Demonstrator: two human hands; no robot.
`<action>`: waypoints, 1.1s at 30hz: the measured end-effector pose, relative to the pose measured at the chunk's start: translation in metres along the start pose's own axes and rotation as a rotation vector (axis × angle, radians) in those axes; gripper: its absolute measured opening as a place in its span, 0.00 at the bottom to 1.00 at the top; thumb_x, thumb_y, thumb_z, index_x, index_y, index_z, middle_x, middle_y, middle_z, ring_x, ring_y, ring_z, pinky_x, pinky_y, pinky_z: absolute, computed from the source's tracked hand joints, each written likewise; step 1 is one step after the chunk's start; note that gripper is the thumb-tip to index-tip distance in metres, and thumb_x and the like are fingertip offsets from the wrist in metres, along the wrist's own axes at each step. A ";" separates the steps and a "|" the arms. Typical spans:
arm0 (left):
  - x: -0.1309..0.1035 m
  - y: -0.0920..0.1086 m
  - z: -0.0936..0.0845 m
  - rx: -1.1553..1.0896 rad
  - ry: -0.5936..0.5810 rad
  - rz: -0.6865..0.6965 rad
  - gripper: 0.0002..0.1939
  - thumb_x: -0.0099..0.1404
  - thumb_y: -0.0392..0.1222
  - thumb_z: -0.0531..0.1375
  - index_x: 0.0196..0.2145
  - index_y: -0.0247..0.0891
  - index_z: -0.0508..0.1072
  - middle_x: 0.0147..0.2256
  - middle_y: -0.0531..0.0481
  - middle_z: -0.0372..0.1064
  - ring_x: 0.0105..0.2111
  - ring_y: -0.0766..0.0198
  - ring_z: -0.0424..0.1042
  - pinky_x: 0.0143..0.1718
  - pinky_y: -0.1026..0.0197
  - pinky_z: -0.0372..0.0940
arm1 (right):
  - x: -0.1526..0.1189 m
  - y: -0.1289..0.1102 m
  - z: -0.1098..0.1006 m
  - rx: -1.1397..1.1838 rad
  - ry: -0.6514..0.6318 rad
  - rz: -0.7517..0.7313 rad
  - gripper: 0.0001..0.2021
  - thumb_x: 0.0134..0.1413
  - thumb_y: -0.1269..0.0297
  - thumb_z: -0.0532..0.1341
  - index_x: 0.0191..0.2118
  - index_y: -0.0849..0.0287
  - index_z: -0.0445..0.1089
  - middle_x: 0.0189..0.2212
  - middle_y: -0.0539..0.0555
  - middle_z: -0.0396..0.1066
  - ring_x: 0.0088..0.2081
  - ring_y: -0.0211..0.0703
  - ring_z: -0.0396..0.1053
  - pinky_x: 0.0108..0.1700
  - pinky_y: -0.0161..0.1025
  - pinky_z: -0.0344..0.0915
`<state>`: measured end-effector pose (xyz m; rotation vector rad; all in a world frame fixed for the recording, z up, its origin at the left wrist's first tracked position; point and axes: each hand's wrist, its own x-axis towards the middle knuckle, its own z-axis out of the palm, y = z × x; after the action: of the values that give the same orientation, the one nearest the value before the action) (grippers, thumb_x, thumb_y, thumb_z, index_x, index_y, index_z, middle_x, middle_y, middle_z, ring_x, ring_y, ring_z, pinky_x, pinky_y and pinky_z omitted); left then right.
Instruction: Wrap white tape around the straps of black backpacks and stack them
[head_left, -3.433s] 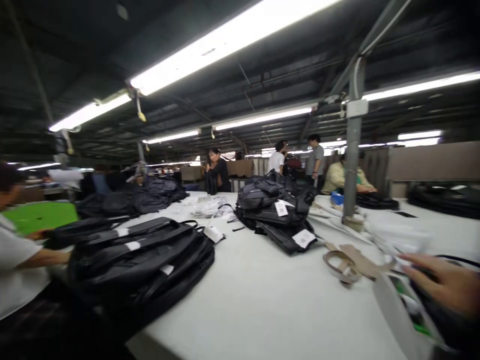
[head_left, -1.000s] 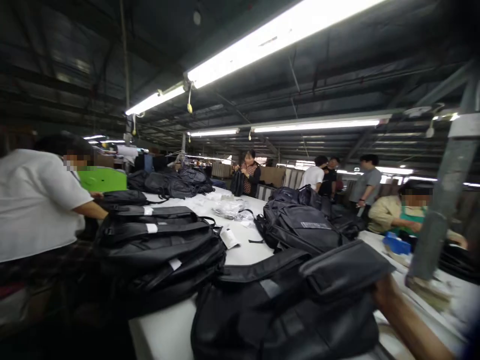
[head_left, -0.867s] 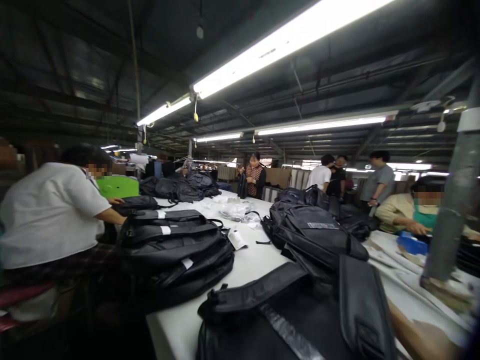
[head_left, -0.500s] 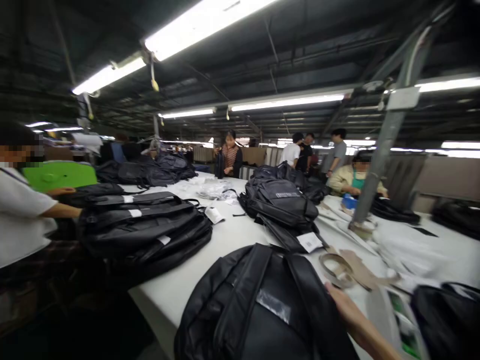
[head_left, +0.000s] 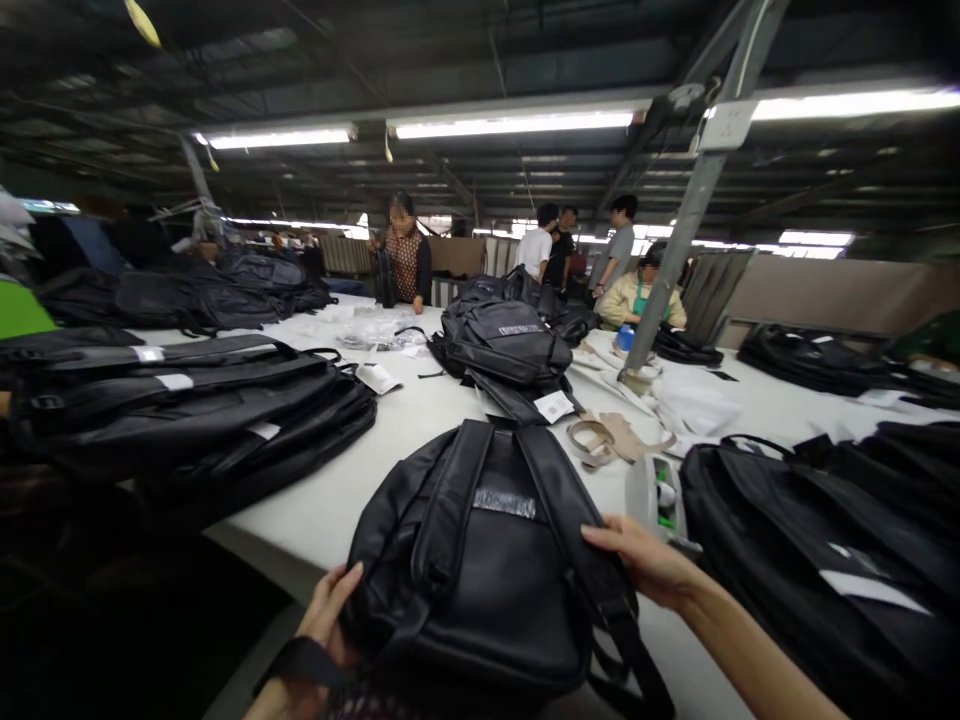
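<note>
In front of me a black backpack [head_left: 517, 590] stands tilted at the table's near edge, its strap side facing me. Two padded shoulder straps run down it, and a shiny clear strip [head_left: 504, 503] crosses its upper part. My left hand [head_left: 330, 615] grips the lower left side, fingertips on the edge and the rest of the fingers behind the bag. A dark band circles that wrist. At the right side, my right hand [head_left: 645, 560] holds the bag by its edge beside the strap, thumb in front and the other fingers partly hidden.
Stacked black backpacks lie at left [head_left: 187, 410], with another pile at right [head_left: 825, 550]. More bags [head_left: 510, 340] sit ahead on the white table [head_left: 420, 420]. A tape roll [head_left: 591, 442], a grey dispenser [head_left: 654, 498] and a metal post [head_left: 675, 250] stand right of centre. Co-workers are beyond.
My view has turned right and down. The backpack now shows more of its lower part. My left hand has come into view on its left side; the right hand still holds the right side.
</note>
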<state>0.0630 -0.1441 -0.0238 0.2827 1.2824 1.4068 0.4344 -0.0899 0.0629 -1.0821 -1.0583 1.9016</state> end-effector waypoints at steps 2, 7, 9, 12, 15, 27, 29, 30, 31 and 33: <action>-0.015 -0.007 0.012 0.014 -0.003 -0.048 0.28 0.55 0.44 0.63 0.51 0.47 0.57 0.39 0.47 0.70 0.37 0.55 0.73 0.38 0.53 0.69 | -0.007 -0.030 0.004 0.097 0.069 -0.064 0.08 0.45 0.69 0.65 0.34 0.65 0.70 0.26 0.54 0.75 0.27 0.39 0.73 0.31 0.32 0.71; -0.037 -0.025 0.034 -0.011 0.026 -0.077 0.27 0.59 0.37 0.60 0.54 0.47 0.54 0.39 0.47 0.70 0.33 0.58 0.74 0.34 0.52 0.70 | -0.024 -0.069 0.025 0.290 0.195 -0.207 0.07 0.50 0.72 0.58 0.36 0.65 0.70 0.33 0.57 0.75 0.34 0.43 0.73 0.37 0.38 0.72; -0.040 -0.035 0.038 -0.028 0.008 -0.047 0.27 0.59 0.37 0.60 0.53 0.48 0.55 0.40 0.48 0.69 0.34 0.59 0.73 0.33 0.52 0.70 | -0.028 -0.064 0.036 0.256 0.145 -0.100 0.05 0.50 0.72 0.58 0.35 0.65 0.69 0.33 0.59 0.75 0.36 0.46 0.73 0.40 0.44 0.72; -0.042 -0.047 0.042 -0.026 -0.009 0.001 0.27 0.58 0.40 0.61 0.52 0.49 0.55 0.40 0.48 0.69 0.35 0.59 0.73 0.32 0.53 0.70 | -0.030 -0.057 0.052 0.214 0.091 0.011 0.03 0.48 0.74 0.59 0.32 0.66 0.69 0.30 0.59 0.75 0.33 0.46 0.74 0.38 0.44 0.72; -0.043 -0.047 0.041 0.010 0.004 -0.019 0.27 0.58 0.44 0.61 0.52 0.50 0.55 0.40 0.47 0.70 0.34 0.58 0.73 0.31 0.54 0.70 | -0.029 -0.066 0.058 0.279 0.102 -0.117 0.06 0.49 0.75 0.57 0.35 0.67 0.68 0.31 0.60 0.75 0.35 0.46 0.74 0.40 0.44 0.72; -0.018 0.027 0.036 0.309 -0.158 0.166 0.15 0.53 0.45 0.64 0.36 0.31 0.71 0.30 0.43 0.71 0.30 0.59 0.73 0.32 0.61 0.68 | -0.052 -0.044 0.011 0.382 0.202 -0.169 0.07 0.52 0.66 0.57 0.36 0.62 0.69 0.33 0.56 0.75 0.39 0.49 0.73 0.46 0.51 0.68; -0.008 0.032 0.065 0.521 -0.281 0.174 0.22 0.51 0.49 0.64 0.40 0.30 0.69 0.31 0.43 0.71 0.30 0.59 0.72 0.31 0.61 0.67 | -0.053 -0.032 0.016 0.350 0.182 -0.146 0.06 0.50 0.65 0.59 0.35 0.60 0.68 0.31 0.54 0.75 0.37 0.49 0.74 0.44 0.48 0.69; -0.004 0.032 0.079 0.673 -0.333 0.205 0.25 0.50 0.50 0.64 0.41 0.30 0.69 0.32 0.43 0.71 0.31 0.58 0.72 0.30 0.62 0.66 | -0.053 -0.024 0.018 0.328 0.188 -0.137 0.06 0.49 0.65 0.61 0.34 0.59 0.67 0.30 0.52 0.75 0.35 0.48 0.74 0.41 0.46 0.70; 0.000 0.029 0.092 0.824 -0.382 0.238 0.26 0.48 0.51 0.65 0.41 0.30 0.69 0.31 0.43 0.71 0.31 0.57 0.71 0.29 0.62 0.65 | -0.051 -0.015 0.020 0.309 0.204 -0.131 0.06 0.48 0.66 0.62 0.34 0.58 0.66 0.29 0.52 0.75 0.34 0.47 0.74 0.38 0.43 0.71; 0.004 0.019 0.112 1.042 -0.482 0.267 0.23 0.44 0.50 0.67 0.34 0.30 0.72 0.27 0.45 0.71 0.30 0.55 0.71 0.27 0.62 0.62 | -0.046 0.004 0.023 0.291 0.260 -0.091 0.07 0.46 0.67 0.63 0.32 0.58 0.65 0.27 0.51 0.74 0.32 0.47 0.74 0.33 0.39 0.71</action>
<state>0.1377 -0.0783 0.0309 1.4402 1.4843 0.6746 0.4320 -0.1374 0.0819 -1.0581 -0.6515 1.7218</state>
